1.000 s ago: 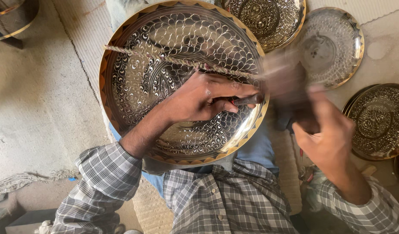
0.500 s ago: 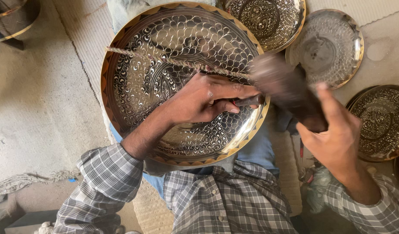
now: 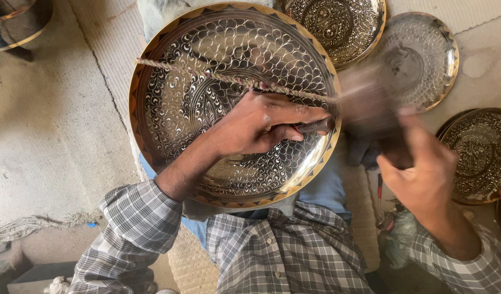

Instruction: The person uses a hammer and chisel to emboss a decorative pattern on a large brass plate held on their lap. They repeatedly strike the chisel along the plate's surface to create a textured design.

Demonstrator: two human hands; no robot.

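A: we see the large engraved brass tray (image 3: 207, 71) propped on the lap, filling the upper centre; a twisted cord (image 3: 217, 78) runs straight across its face.

B: left hand (image 3: 261, 124) lies on the tray's right half; fingers (image 3: 294, 114) are curled and pressed together around a thin dark chisel (image 3: 314, 126); its tip sits near the right rim.

A: right hand (image 3: 424, 174) is off the tray, to its right; fingers are wrapped round the handle of a mallet (image 3: 370, 106); the head is motion-blurred just beside the chisel end; we cannot tell if they touch.

B: more engraved trays (image 3: 337, 24) lie on the floor beyond; plaid shirt (image 3: 283, 256) at the bottom.
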